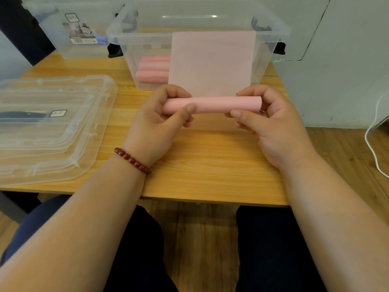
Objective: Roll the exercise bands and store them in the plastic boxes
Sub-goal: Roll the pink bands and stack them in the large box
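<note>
A pink exercise band (212,104) is partly rolled into a tube above the wooden table. Its flat loose end (212,62) stretches away and hangs over the front rim of a clear plastic box (197,34). My left hand (162,116) grips the roll's left end, thumb on top. My right hand (267,119) grips the right end the same way. Inside the box, at its left, lie three rolled pink bands (153,69).
A clear box lid (48,131) lies on the table's left side. A second clear plastic box (69,26) with a label stands at the back left. The table's front edge (210,199) is near my lap. A white cable (372,148) hangs at the right.
</note>
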